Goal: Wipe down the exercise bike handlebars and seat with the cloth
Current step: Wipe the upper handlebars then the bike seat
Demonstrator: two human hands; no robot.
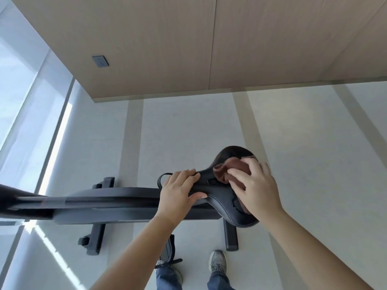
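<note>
**While the left hand steadied the saddle, the right hand pressed the cloth**

As the person stood beside the exercise bike, both hands were on its black saddle. The left hand gripped the narrow nose, with the fingers laid over the top and the thumb curled against the near side, so the seat was held between them. Just to the right of it, the right hand lay on a bunched brown cloth. Its fingers were bent over the wad and its thumb sat at the edge, pressing the cloth onto the wide rear part of the saddle. Folds of cloth showed beyond the fingertips and toward the left hand, and the rest was hidden under the palm.

The cloth looked soft, light and limp. It seemed likely to fold and slip under the palm unless kept gathered, so a loose handful with flat pressure seemed the sensible hold. The saddle looked padded under a smooth stitched cover, and was probably a little slick. Being part of the bike, it would not lift, and the nose seemed the natural place to brace it. The dark frame ran off past the left hand toward the edge of view, above a pale floor. What lay at that far end could not be made out.
</note>
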